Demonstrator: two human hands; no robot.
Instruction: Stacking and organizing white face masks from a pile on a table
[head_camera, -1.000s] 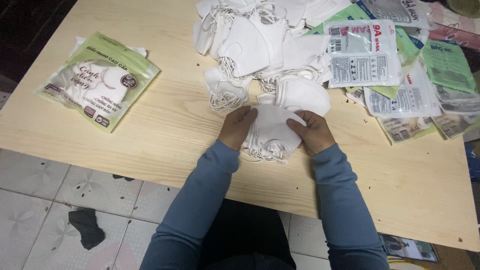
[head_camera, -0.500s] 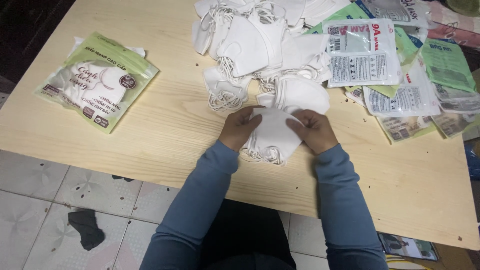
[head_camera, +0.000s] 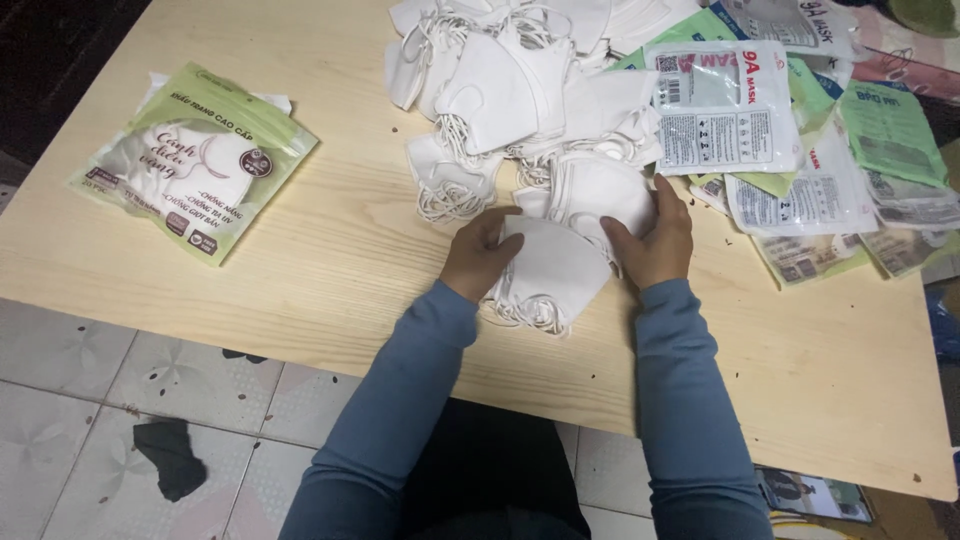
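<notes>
**Folded white masks, stacked, on pale wood table**

Soft white fabric mask stack (head_camera: 552, 272), looped elastic cords at lower edge, clamped between left hand (head_camera: 480, 252) and right hand (head_camera: 652, 238). Beyond fingertips: loose mask heap (head_camera: 500, 90). Right of right hand: flat printed white and green packets (head_camera: 790, 140). Far left of left hand: green glossy pouch (head_camera: 195, 160).

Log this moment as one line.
left hand: holds stack of white masks | right hand: holds same stack | behind: mask pile, empty packets | far left: filled green packets | surface: wooden table
</notes>
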